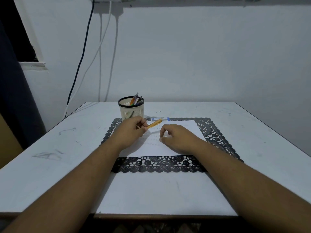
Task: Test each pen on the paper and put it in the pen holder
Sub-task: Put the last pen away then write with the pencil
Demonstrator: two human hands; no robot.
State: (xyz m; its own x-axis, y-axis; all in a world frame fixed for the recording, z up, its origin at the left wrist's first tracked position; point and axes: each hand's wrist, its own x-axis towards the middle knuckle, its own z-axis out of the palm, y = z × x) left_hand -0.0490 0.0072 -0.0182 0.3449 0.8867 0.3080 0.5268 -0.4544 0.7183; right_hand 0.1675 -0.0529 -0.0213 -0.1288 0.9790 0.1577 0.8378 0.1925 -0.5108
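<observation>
Table: a white, scuffed square tabletop (50,165) bore everything else; each place below is given relative to the lace mat on it.
Lace mat: a black, scallop-edged openwork placemat (158,164) lay at the table's middle.
Paper: a white sheet (156,148) rested on the mat, inside its border, with faint rows of marks (too pale to read) near its centre.
Left hand: the left hand (130,132) hovered over the mat's far left part, fingers curled round the orange pen.
Right hand: the right hand (175,137) rested on the paper over the mat's centre, fingers loosely curled with the tips close together; nothing showed between them.
Pen holder: a cream slotted plastic cup with a black rim (131,108) stood at the mat's far left corner, several pens leaning inside it.
Orange pen: a slim orange pen (154,123) pointed from the left hand toward the mat's far edge, raised above the paper.
Clear pen: a transparent pen with a blue cap (159,118) lay along the mat's far edge, just beside the holder.
</observation>
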